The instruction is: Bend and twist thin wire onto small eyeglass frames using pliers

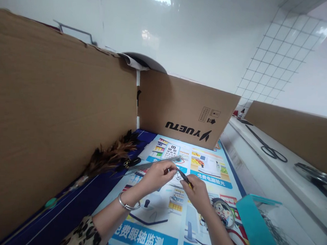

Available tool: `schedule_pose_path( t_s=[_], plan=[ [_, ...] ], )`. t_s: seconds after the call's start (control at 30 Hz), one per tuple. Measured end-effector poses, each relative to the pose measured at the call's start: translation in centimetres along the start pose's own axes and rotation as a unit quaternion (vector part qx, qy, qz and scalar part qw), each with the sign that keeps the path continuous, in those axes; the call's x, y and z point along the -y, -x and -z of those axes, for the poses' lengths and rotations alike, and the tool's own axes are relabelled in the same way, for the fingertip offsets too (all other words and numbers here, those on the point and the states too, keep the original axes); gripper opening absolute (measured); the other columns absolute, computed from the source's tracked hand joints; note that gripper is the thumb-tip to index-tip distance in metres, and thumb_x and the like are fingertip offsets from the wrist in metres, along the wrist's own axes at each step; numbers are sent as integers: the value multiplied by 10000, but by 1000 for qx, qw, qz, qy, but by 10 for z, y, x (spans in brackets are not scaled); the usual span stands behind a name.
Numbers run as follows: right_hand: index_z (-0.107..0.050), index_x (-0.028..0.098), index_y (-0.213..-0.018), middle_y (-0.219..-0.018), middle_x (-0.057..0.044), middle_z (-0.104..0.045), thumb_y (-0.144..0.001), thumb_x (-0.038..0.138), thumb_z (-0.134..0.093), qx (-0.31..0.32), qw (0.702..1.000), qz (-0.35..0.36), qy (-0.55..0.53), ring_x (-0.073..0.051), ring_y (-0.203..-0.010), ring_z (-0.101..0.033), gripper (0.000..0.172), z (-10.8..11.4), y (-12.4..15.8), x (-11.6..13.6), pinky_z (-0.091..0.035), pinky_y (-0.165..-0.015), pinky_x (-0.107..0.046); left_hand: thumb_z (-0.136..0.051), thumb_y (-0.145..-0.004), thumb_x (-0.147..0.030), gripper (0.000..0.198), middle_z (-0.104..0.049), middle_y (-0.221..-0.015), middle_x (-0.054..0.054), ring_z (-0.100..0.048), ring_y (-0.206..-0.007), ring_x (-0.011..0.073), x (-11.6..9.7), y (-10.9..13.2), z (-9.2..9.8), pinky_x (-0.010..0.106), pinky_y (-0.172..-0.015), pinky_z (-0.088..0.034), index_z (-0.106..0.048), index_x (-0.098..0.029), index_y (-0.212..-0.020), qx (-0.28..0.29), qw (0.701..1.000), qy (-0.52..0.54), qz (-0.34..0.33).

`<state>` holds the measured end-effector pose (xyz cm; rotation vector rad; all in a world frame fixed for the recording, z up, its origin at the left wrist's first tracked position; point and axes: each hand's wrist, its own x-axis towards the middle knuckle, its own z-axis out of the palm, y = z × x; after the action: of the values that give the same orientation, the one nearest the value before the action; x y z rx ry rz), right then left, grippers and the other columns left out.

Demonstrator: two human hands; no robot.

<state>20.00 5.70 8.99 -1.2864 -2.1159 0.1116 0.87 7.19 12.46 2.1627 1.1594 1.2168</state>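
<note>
My right hand (pixel 196 193) is closed around a pair of pliers (pixel 184 177) with dark jaws and some yellow on the handle. The jaws point up and left to the fingertips of my left hand (pixel 159 173). Thumb and forefinger of that hand pinch what looks like a thin wire, mostly hidden by the fingers. Behind the left hand lies a bundle of long straight grey wires (pixel 142 167). Small bent wire pieces (pixel 178 176) rest on the printed sheet under the hands.
A teal box (pixel 256 228) with tangled wire pieces (pixel 276 229) stands at the right. Brown feathers (pixel 109 152) lie at the left, beside a cardboard wall (pixel 56 105). Another cardboard panel (pixel 181 101) closes the back. Black scissors (pixel 272 151) lie on the white ledge (pixel 251 139).
</note>
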Motion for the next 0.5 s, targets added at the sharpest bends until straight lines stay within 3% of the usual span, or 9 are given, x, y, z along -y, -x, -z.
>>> schedule_pose_path(
  t_s=[0.3,0.5],
  plan=[
    [-488,194,-696,-666,16,-506,-851,311,-440,20,1000,-9,-13,-116,-631,-481,200,1,0,3,-356,-561,-208,-505,-740,-123,109,-538,-593,-23,-447,-538,93,0,2,0,195,-512,-325,-603,-155,-703,-22,999,-30,-18],
    [-510,188,-743,-711,-16,-524,-852,309,-435,-11,998,8,55,-141,-695,-491,179,4,1,5,-370,-618,-229,-490,-728,-104,113,-526,-597,-21,-429,-533,93,0,2,-2,194,-510,-327,-589,-154,-710,-36,999,-31,-22]
  ],
)
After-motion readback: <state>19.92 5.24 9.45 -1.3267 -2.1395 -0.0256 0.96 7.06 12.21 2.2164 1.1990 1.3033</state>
